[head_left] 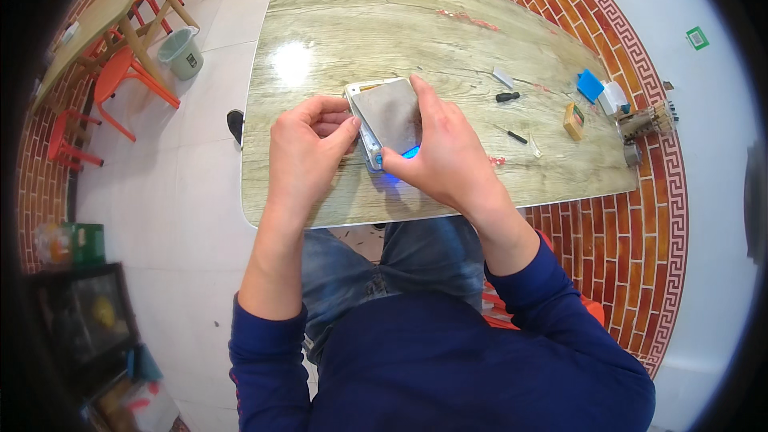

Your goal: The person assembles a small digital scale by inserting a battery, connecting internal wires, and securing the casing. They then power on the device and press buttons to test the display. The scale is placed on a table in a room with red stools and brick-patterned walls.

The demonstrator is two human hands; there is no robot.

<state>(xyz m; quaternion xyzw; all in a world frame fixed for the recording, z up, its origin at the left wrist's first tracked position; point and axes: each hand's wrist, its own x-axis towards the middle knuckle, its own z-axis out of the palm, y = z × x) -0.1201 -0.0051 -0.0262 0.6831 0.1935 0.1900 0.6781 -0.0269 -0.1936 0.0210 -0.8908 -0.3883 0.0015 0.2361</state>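
Observation:
A small flat device with a grey metal plate (390,114) on a pale casing (369,141) is on the table near its front edge. Blue light glows from its near end. My right hand (448,149) grips it, thumb at the near edge and fingers along the far right side. At the device's left side is my left hand (306,144), its fingers curled and its thumb pressed toward the index finger. The fingertips meet the casing's left edge; whether they pinch anything else is too small to tell.
On the wood-patterned table (344,32), to the right, lie a short black screwdriver (507,97), a thin black-handled tool (517,137), a small white piece (502,78), a yellow box (574,122) and a blue item (590,86). A bin (181,54) and red stools (128,84) stand left.

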